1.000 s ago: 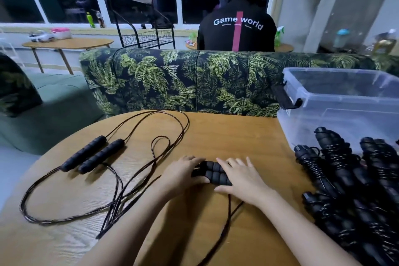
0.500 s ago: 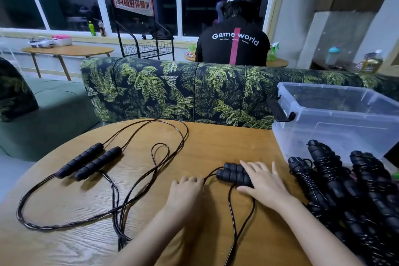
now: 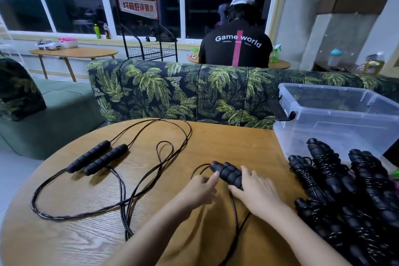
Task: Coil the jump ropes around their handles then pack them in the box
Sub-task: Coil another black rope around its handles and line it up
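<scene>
A pair of black foam handles (image 3: 226, 171) lies side by side on the round wooden table (image 3: 226, 136). My right hand (image 3: 257, 192) lies over their near end, fingers on top and thumb underneath. My left hand (image 3: 199, 188) is just to their left, its index finger touching the handles. Their thin black cord (image 3: 235, 218) trails toward me between my arms. A second jump rope lies uncoiled at the left, with handles (image 3: 97, 156) together and cord (image 3: 172, 142) looping across the table. The clear plastic box (image 3: 336, 123) stands at the right rear.
A pile of coiled black jump ropes (image 3: 345, 190) lies in front of the box at the table's right edge. A leaf-print sofa back (image 3: 172, 93) runs behind the table. Beyond it a person (image 3: 235, 47) in a black shirt sits facing away.
My right hand has slid the pair of handles to the right, toward the pile. My left hand came off them, then reached back and touches their end.
</scene>
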`<state>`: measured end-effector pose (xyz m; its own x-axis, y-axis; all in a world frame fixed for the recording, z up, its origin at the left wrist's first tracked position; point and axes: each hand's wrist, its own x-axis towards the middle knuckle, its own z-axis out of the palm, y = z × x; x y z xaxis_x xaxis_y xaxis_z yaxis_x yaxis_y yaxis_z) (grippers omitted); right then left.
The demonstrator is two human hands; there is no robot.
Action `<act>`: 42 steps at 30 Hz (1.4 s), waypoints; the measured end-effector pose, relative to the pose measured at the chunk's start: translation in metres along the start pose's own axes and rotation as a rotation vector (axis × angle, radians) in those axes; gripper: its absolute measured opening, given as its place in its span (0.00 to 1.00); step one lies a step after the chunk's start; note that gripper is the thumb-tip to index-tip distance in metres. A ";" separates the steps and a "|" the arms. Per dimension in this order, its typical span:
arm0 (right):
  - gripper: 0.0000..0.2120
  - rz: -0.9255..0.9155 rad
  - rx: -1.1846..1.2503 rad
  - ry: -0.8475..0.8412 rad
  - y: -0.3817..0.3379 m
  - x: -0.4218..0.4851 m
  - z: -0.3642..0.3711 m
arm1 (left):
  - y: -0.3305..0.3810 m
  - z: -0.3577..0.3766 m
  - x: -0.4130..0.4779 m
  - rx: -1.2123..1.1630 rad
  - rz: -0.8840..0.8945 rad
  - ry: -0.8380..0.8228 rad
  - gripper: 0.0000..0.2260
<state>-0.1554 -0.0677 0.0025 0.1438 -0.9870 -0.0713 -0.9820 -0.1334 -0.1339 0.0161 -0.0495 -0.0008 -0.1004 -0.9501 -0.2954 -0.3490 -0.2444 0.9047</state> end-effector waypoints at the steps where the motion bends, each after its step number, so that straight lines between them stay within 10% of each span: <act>1: 0.29 -0.003 0.120 -0.025 -0.007 -0.008 0.000 | 0.002 0.003 -0.002 -0.099 -0.046 -0.037 0.21; 7: 0.30 -0.264 0.501 -0.343 -0.019 -0.034 -0.021 | 0.005 -0.010 -0.012 -0.263 -0.023 0.035 0.19; 12: 0.09 -0.474 0.288 0.446 -0.004 -0.023 -0.040 | 0.021 -0.031 -0.042 0.613 0.101 -0.217 0.16; 17: 0.20 -0.932 0.057 0.341 -0.012 -0.014 -0.010 | 0.029 -0.031 -0.051 0.879 0.120 -0.421 0.15; 24: 0.34 -0.798 -0.110 0.132 0.029 -0.001 0.016 | 0.013 -0.055 -0.052 1.039 0.271 -0.268 0.20; 33: 0.03 -0.556 -0.091 0.655 0.052 0.009 0.022 | -0.023 -0.041 -0.026 1.511 0.714 0.572 0.34; 42: 0.22 -0.371 0.009 0.358 0.074 0.014 0.049 | -0.056 -0.024 0.000 1.363 0.524 0.160 0.40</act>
<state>-0.2204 -0.0875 -0.0564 0.4296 -0.8423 0.3254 -0.8716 -0.4810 -0.0942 0.0585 -0.0407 -0.0445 -0.4192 -0.9037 0.0869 -0.9054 0.4090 -0.1142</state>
